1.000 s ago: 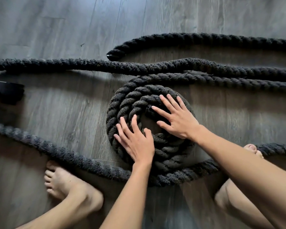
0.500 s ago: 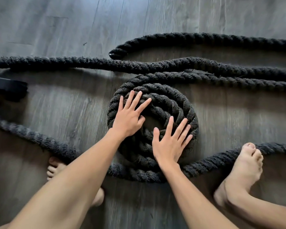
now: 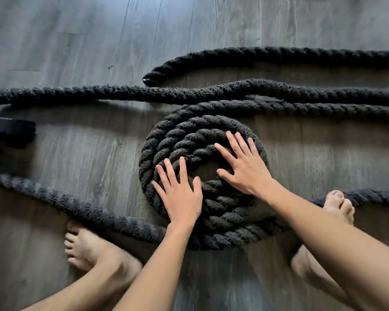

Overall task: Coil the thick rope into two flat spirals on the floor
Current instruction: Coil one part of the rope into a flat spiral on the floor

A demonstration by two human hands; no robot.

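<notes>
1. The thick rope [image 3: 202, 133] lies on the floor [image 3: 76, 37] in one flat spiral. Its loose lengths run left to right, and its capped end [image 3: 151, 78] points left.
2. The left hand [image 3: 181, 198] and right hand [image 3: 245, 169] press flat on the spiral, fingers spread.
3. A left foot [image 3: 88, 248] and a right foot [image 3: 337, 205] flank it.

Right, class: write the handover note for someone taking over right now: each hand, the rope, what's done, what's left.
Left hand: open, flat on the spiral, near-left turns.
Right hand: open, flat on its right side.
Loose rope runs beyond and in front of it; capped end lies beyond.
Done: one flat spiral of several turns.
Left: wind in more rope; no second spiral in view.
</notes>
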